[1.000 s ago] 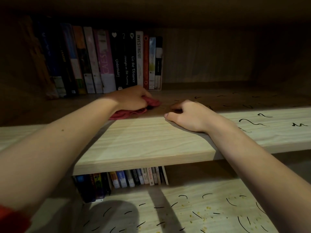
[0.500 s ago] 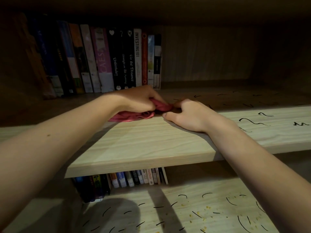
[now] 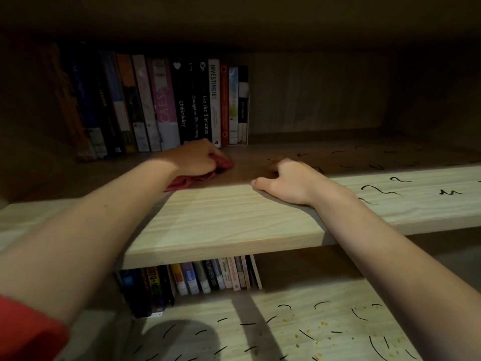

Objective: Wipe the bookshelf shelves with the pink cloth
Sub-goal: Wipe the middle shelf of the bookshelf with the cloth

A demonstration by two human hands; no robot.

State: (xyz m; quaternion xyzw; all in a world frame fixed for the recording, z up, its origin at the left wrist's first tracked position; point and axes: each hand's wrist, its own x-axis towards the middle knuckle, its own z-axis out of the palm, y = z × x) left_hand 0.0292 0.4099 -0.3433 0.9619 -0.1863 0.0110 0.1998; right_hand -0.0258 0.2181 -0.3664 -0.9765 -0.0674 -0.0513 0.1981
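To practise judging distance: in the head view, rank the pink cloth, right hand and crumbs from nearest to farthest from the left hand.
1. pink cloth: gripped by the left hand.
2. right hand: to its right, same shelf.
3. crumbs: on the lower shelf, far below.

Bunched pink cloth (image 3: 192, 179) on shelf (image 3: 234, 209)

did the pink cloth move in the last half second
Yes. The pink cloth, gripped by the left hand, slid left: its tip no longer reaches past the right end of the book row.
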